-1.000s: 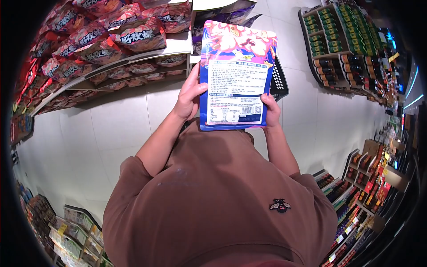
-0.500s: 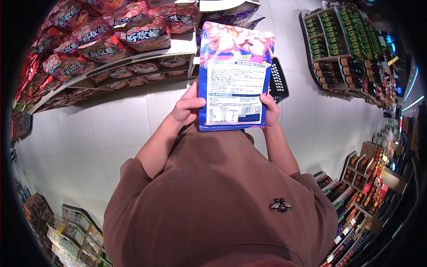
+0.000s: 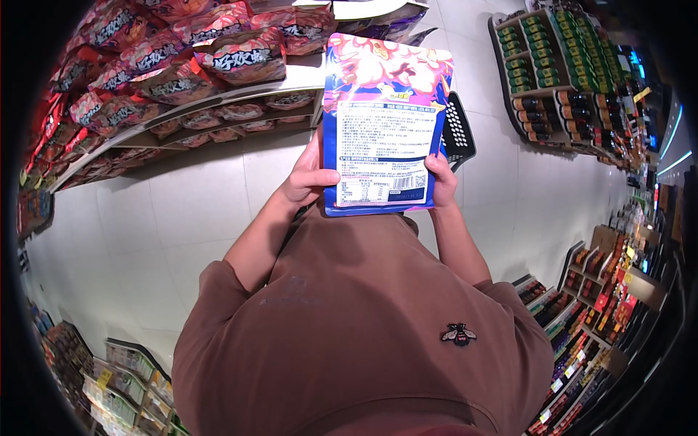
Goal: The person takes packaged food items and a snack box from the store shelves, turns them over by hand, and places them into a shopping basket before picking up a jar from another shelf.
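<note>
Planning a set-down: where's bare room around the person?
Left: floor between the brown shirt and the shelf of red packages. Right: floor between the black basket and the rack of green goods. Crowded: shelf and rack, both packed; also around the pouch, held at both sides.

Glossy printed pouch (image 3: 385, 127), matt brown cloth shirt (image 3: 349, 312)
The pouch looks like smooth, plastic-type film; the red packs (image 3: 240, 58) on the shelf (image 3: 280, 80) are shiny and crinkled. The perforated basket (image 3: 456, 134) looks like black plastic, the floor (image 3: 196, 254) is smooth, faintly reflective tile, and the shirt is softly creased.
</note>
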A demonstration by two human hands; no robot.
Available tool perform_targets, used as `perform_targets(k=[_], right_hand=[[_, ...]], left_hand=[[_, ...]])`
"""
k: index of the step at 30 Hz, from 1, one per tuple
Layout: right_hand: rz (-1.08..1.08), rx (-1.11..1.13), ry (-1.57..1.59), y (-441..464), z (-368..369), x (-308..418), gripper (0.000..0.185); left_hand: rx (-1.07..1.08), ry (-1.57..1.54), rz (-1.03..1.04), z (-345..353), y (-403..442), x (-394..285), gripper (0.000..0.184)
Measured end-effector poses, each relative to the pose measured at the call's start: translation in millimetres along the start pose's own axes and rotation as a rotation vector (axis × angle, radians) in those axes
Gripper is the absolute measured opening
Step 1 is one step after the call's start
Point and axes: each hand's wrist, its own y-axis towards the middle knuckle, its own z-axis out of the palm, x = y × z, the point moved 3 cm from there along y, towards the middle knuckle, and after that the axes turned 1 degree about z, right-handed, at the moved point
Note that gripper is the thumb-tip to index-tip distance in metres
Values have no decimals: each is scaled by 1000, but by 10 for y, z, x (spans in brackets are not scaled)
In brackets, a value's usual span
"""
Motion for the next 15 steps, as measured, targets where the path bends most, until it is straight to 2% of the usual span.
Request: perform_targets(k=[10, 15], right_hand=[[49, -39, 8, 52, 118, -218, 64], [7, -87, 11, 48, 177, -282, 59]], left_hand=[[-13, -21, -25, -123, -142, -167, 105], [-57, -53, -140, -203, -231, -145, 100]])
